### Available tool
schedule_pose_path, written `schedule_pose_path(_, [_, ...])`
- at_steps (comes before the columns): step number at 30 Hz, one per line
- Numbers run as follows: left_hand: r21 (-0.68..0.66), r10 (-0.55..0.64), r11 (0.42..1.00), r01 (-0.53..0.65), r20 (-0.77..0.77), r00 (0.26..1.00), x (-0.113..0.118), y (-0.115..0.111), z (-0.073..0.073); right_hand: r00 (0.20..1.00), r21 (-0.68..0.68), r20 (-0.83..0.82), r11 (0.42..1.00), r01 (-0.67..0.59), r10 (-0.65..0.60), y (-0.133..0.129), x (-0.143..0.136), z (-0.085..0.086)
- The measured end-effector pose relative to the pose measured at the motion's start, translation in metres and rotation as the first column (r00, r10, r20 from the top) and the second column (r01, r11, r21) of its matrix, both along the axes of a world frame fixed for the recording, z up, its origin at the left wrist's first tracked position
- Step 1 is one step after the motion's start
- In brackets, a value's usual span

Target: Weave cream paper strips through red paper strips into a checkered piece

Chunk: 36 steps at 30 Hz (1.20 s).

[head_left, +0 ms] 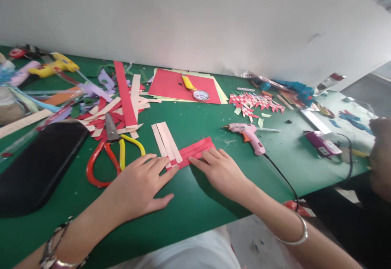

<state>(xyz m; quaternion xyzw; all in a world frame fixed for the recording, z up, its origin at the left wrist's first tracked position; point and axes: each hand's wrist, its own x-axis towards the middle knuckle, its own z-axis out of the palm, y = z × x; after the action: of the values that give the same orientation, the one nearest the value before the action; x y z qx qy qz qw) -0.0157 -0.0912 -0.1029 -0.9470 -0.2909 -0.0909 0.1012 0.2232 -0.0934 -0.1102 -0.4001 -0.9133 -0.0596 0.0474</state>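
On the green table, pale pink paper strips (165,140) cross red strips (197,151), forming a small red-and-pale check at the corner where they meet. My left hand (142,185) rests palm down with its fingers apart, fingertips touching that woven corner. My right hand (224,171) lies over the right part of the red strips, fingers spread and slightly bent, pressing on them from above. Scissors (111,148) with red and yellow handles lie beside my left hand. A pink glue gun (249,134) is to the right of my right hand.
A black case (39,171) lies at left, near a heap of paper strips (106,106) and a yellow glue gun (56,65). Red sheets (168,83) carry a yellow-handled tool (189,83). Checked woven pieces (256,102) and a purple box (323,143) are at right. A person (380,159) is at the right edge.
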Motion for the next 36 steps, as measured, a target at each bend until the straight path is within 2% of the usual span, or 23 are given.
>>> schedule_pose_path(4, [-0.010, 0.009, 1.000, -0.009, 0.009, 1.000, 0.000, 0.000, 0.000, 0.996, 0.008, -0.029, 0.997, 0.080, -0.079, 0.007, 0.013, 0.004])
schedule_pose_path(7, [-0.015, 0.017, 1.000, -0.017, 0.005, 1.000, 0.000, 0.000, -0.001, 0.980, -0.027, -0.126, 0.988, 0.149, -0.151, 0.022, 0.019, 0.009])
schedule_pose_path(9, [-0.013, 0.021, 1.000, -0.021, -0.007, 1.000, 0.001, 0.000, -0.001, 0.972, -0.083, -0.175, 0.986, 0.144, -0.157, 0.035, 0.019, 0.010])
schedule_pose_path(13, [-0.018, 0.034, 0.999, -0.034, -0.017, 0.999, 0.002, -0.001, -0.001, 0.982, -0.213, -0.127, 0.971, 0.109, -0.138, 0.055, 0.014, 0.008])
schedule_pose_path(17, [-0.020, 0.030, 0.999, -0.031, -0.012, 0.999, 0.001, 0.000, -0.003, 0.983, -0.237, -0.105, 0.964, 0.123, -0.151, 0.063, 0.010, 0.010])
schedule_pose_path(20, [-0.038, 0.026, 0.999, -0.026, -0.005, 1.000, 0.000, 0.000, -0.003, 0.979, -0.290, -0.132, 0.950, 0.114, -0.158, 0.068, 0.011, 0.019])
schedule_pose_path(24, [-0.095, 0.040, 0.995, -0.038, 0.017, 0.999, 0.000, 0.001, -0.002, 0.956, -0.448, -0.217, 0.891, 0.081, -0.196, 0.073, 0.013, 0.037])
schedule_pose_path(28, [-0.214, 0.104, 0.973, -0.082, 0.095, 0.990, -0.001, 0.005, -0.001, 0.863, -0.554, -0.445, 0.830, -0.058, -0.237, 0.071, 0.007, 0.050])
schedule_pose_path(31, [-0.319, 0.249, 0.931, -0.179, 0.196, 0.948, 0.002, 0.009, 0.001, 0.774, -0.599, -0.582, 0.775, -0.201, -0.248, 0.065, -0.008, 0.055])
schedule_pose_path(34, [-0.403, 0.403, 0.872, -0.279, 0.267, 0.875, 0.008, 0.014, 0.008, 0.731, -0.574, -0.658, 0.749, -0.331, -0.182, 0.060, -0.030, 0.059])
schedule_pose_path(36, [-0.493, 0.456, 0.823, -0.283, 0.276, 0.846, 0.013, 0.018, 0.014, 0.701, -0.553, -0.703, 0.714, -0.429, -0.124, 0.057, -0.044, 0.062])
